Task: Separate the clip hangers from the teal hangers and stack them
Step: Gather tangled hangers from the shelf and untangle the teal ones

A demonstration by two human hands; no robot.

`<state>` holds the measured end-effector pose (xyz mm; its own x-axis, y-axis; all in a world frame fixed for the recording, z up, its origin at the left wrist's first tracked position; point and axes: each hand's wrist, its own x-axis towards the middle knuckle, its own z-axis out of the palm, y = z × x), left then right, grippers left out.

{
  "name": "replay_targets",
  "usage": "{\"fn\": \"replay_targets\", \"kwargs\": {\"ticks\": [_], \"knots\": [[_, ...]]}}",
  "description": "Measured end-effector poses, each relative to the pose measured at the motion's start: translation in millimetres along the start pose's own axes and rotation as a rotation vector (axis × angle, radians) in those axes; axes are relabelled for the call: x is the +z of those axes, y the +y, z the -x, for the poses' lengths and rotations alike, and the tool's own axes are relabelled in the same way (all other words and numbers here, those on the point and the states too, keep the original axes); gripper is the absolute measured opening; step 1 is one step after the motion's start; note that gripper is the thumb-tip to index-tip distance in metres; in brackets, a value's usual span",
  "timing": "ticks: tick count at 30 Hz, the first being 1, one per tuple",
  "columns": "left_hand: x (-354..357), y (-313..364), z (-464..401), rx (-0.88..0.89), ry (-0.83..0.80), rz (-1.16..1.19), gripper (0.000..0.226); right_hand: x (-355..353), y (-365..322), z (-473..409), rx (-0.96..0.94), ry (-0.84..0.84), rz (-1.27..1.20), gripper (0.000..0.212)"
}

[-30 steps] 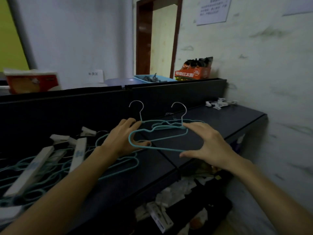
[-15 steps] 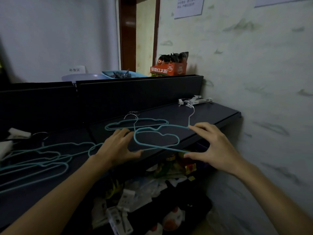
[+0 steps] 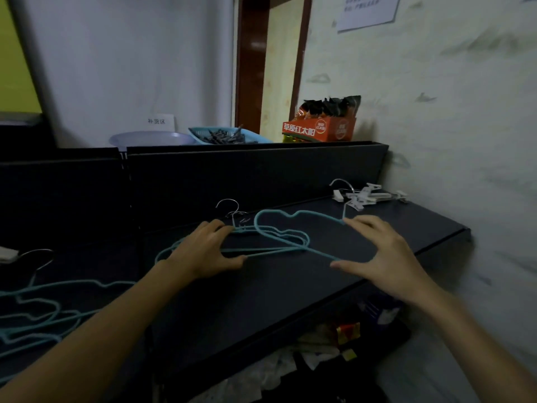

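Teal hanger (image 3: 293, 225) between both hands, near shelf edge (image 3: 436, 245)

orange snack box (image 3: 319, 130), blue basket (image 3: 229, 137), wall notice (image 3: 368, 10)
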<state>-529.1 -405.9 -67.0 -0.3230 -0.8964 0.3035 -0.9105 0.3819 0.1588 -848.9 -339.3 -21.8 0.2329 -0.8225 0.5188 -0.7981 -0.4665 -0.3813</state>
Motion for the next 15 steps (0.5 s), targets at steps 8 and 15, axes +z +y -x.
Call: {"fn": "replay_targets", "kwargs": {"ticks": [8, 15], "knots": [[15.4, -28.2, -27.1, -0.044, -0.107, 0.011, 0.085, 22.2, 30.7, -48.1, 0.001, 0.001, -0.041, 0.078], [22.3, -37.6, -42.3, -0.039, -0.114, 0.016, 0.084, 44.7, 40.9, -80.7, -0.019, -0.069, -0.094, 0.081]]}}
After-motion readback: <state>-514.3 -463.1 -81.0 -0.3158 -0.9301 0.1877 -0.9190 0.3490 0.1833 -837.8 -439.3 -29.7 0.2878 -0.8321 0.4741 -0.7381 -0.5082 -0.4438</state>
